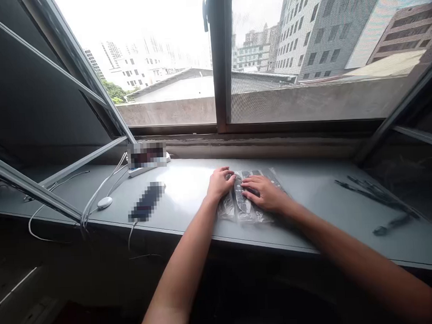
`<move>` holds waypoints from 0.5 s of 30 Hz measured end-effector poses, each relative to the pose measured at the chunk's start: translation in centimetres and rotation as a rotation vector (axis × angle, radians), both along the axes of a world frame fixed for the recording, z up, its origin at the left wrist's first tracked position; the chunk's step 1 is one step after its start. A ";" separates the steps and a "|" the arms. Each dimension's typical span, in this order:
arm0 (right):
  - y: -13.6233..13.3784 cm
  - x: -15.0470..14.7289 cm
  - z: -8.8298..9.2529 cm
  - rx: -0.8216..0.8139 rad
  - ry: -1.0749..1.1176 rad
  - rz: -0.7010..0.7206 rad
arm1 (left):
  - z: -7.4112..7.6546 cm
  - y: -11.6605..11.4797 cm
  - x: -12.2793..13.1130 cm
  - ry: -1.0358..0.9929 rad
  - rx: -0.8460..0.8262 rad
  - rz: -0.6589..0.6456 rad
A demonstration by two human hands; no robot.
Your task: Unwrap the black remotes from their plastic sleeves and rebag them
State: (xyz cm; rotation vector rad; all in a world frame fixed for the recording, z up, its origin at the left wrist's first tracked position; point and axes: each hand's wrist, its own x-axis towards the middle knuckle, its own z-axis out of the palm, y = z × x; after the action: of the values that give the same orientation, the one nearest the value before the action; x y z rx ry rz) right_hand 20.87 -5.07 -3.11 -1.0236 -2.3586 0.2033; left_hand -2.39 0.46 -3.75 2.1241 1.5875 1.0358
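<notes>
A clear plastic bag (247,209) with dark, narrow parts inside lies on the grey window ledge (189,201), near its front edge. My left hand (220,183) rests on the bag's left side, fingers curled over its top edge. My right hand (265,193) lies on the bag's right half, its fingers bent and pressing down on the plastic. Both hands touch the bag; neither lifts it.
A power strip (144,167) with white cables (96,198) sits at the back left, a small white oval device (104,202) beside it. A blurred dark object (146,201) lies left of my hands. Loose dark strips (377,193) lie at the right. Open window frames flank both sides.
</notes>
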 end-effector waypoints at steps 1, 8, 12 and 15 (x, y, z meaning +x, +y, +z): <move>0.1 -0.2 -0.1 0.006 -0.016 -0.018 | -0.1 0.1 0.0 0.002 -0.004 -0.004; -0.1 -1.2 -0.7 0.066 -0.131 -0.094 | -0.4 1.2 0.0 0.026 -0.013 0.017; -0.3 -1.5 -0.8 0.054 -0.185 -0.124 | -0.3 1.2 0.0 0.041 -0.005 0.022; -0.4 -2.0 -0.7 0.031 -0.225 -0.157 | -0.2 1.0 0.1 0.055 0.005 0.017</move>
State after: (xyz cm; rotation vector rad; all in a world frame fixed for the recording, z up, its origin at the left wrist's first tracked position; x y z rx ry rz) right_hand 18.91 -5.48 -3.78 -1.2678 -2.4547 -0.0091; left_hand -2.27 1.43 -3.96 2.1635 1.6325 0.9966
